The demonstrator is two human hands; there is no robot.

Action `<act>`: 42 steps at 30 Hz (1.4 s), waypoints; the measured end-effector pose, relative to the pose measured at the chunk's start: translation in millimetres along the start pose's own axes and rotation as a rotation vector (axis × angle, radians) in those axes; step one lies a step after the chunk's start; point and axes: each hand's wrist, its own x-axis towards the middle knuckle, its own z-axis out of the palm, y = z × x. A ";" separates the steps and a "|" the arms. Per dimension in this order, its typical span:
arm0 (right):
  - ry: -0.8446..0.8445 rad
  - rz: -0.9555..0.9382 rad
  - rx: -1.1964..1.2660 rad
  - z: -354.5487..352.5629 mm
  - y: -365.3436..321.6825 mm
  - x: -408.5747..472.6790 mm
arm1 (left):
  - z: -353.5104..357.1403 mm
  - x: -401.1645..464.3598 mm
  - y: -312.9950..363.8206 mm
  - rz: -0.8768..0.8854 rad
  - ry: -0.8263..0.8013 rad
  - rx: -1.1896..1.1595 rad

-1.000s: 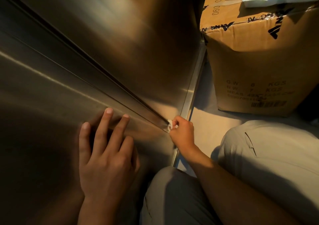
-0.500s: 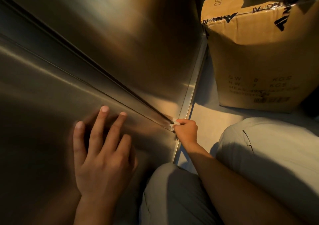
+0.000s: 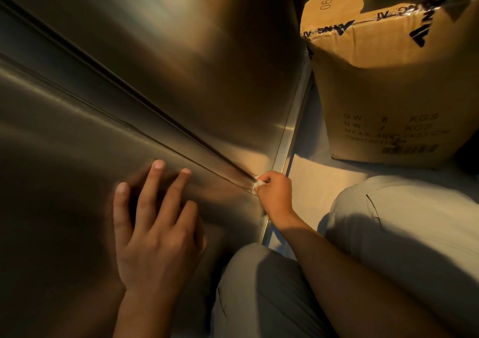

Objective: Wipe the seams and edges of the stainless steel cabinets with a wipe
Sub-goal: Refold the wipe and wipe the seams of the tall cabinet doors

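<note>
Right hand [image 3: 276, 195] grip clamped on a small wipe [image 3: 257, 184], judged soft and light, best pinched bunched, at the cabinet seam [image 3: 166, 120] right of centre; left hand [image 3: 153, 223] flat, fingers apart.

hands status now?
Left hand: open, flat on cabinet.
Right hand: pinching wipe at seam.
</note>
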 end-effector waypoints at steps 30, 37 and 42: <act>0.063 -0.689 0.274 -21.6 -129.3 -43.6 | -3.2 0.2 2.2 -0.014 -0.002 -0.031; 0.083 -0.573 0.105 -10.4 -69.2 -32.4 | -1.9 1.3 3.3 -0.020 0.013 -0.028; 0.049 -0.119 0.021 -4.1 3.8 -10.5 | -1.6 -0.1 2.5 -0.022 0.036 -0.030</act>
